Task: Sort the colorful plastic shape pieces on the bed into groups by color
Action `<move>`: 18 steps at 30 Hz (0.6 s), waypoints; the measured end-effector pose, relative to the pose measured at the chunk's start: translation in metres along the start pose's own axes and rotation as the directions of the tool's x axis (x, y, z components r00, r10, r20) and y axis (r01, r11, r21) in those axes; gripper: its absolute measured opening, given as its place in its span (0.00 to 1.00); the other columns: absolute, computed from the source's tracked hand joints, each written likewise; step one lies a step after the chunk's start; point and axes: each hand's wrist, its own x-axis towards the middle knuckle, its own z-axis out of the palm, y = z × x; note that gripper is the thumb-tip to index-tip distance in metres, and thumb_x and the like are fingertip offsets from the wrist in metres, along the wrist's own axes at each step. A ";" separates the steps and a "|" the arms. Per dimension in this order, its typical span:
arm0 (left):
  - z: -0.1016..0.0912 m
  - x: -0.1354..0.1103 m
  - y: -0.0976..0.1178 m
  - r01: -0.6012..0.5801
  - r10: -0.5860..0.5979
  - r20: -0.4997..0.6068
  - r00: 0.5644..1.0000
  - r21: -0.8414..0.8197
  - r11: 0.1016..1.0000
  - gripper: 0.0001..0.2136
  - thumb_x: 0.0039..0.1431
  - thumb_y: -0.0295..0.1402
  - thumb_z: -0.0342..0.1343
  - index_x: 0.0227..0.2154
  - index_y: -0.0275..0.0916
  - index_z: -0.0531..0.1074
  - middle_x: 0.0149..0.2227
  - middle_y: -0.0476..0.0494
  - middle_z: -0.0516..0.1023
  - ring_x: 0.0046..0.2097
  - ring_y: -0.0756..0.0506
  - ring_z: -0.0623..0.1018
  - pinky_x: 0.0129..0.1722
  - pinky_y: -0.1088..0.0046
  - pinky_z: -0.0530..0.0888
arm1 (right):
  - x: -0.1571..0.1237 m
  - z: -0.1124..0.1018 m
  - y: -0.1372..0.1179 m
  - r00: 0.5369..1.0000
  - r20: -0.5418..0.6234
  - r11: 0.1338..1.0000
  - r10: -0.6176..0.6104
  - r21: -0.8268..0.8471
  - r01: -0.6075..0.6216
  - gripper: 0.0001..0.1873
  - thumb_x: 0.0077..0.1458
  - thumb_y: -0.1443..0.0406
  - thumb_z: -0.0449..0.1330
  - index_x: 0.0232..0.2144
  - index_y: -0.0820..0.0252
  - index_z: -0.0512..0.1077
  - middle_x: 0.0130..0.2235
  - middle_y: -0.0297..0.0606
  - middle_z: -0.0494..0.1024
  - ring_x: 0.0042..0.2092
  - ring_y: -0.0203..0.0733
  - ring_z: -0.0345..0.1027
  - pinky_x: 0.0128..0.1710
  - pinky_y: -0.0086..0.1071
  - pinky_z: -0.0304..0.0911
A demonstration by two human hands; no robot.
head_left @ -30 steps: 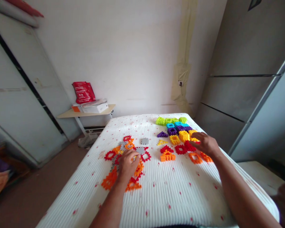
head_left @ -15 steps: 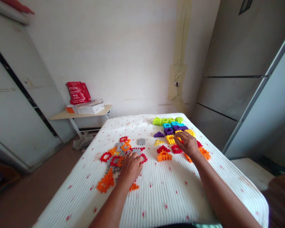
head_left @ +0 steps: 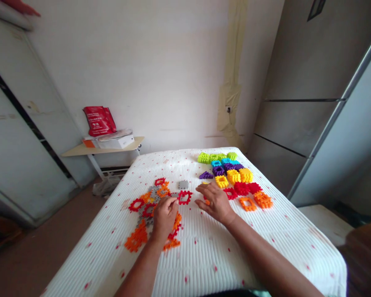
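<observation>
My left hand (head_left: 166,216) pinches the edge of a red square toothed frame (head_left: 189,198), a plastic interlocking block, beside a mixed pile of orange, red and grey pieces (head_left: 136,238). To its right, my right hand (head_left: 215,203) has its fingers apart and holds nothing. It covers most of the small red and orange pieces beneath it. Just beyond the red frame lies a grey square piece (head_left: 183,185). Another red frame (head_left: 230,194) rests on the cloth right of my right hand.
Sorted by colour at the right are green blocks (head_left: 214,157), purple blocks (head_left: 219,171), yellow blocks (head_left: 234,176), red blocks (head_left: 241,188) and orange blocks (head_left: 262,199). A white dotted cloth (head_left: 204,255) covers the table. A side table (head_left: 77,150) stands back left, a refrigerator (head_left: 290,123) at right.
My right hand has moved left and nearer, from the yellow blocks to beside the red frame. My left hand has shifted slightly left and now pinches the red frame clear of the pile.
</observation>
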 end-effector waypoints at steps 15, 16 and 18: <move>-0.008 0.001 0.010 0.435 -0.391 0.192 0.900 -0.432 0.790 0.15 0.46 0.42 0.57 0.29 0.34 0.75 0.25 0.46 0.76 0.31 0.47 0.74 0.34 0.72 0.71 | 0.007 0.034 -0.030 0.999 0.040 0.998 -0.013 -0.067 0.016 0.26 0.54 0.62 0.57 0.55 0.60 0.61 0.49 0.50 0.71 0.45 0.50 0.65 0.43 0.45 0.66; -0.007 0.001 0.008 0.439 -0.394 0.195 0.898 -0.446 0.780 0.15 0.46 0.43 0.57 0.30 0.33 0.75 0.26 0.47 0.76 0.31 0.47 0.74 0.33 0.73 0.71 | 0.007 0.034 -0.029 1.000 0.019 0.999 -0.003 -0.041 0.004 0.27 0.54 0.62 0.57 0.56 0.60 0.60 0.49 0.50 0.70 0.46 0.50 0.65 0.44 0.45 0.66; -0.006 -0.001 0.004 0.449 -0.396 0.213 0.893 -0.475 0.757 0.17 0.47 0.44 0.57 0.32 0.33 0.75 0.26 0.47 0.75 0.30 0.48 0.73 0.33 0.73 0.70 | 0.005 0.034 -0.027 1.000 -0.019 0.999 0.024 0.030 -0.023 0.30 0.53 0.61 0.58 0.57 0.61 0.57 0.49 0.51 0.69 0.47 0.51 0.64 0.45 0.45 0.65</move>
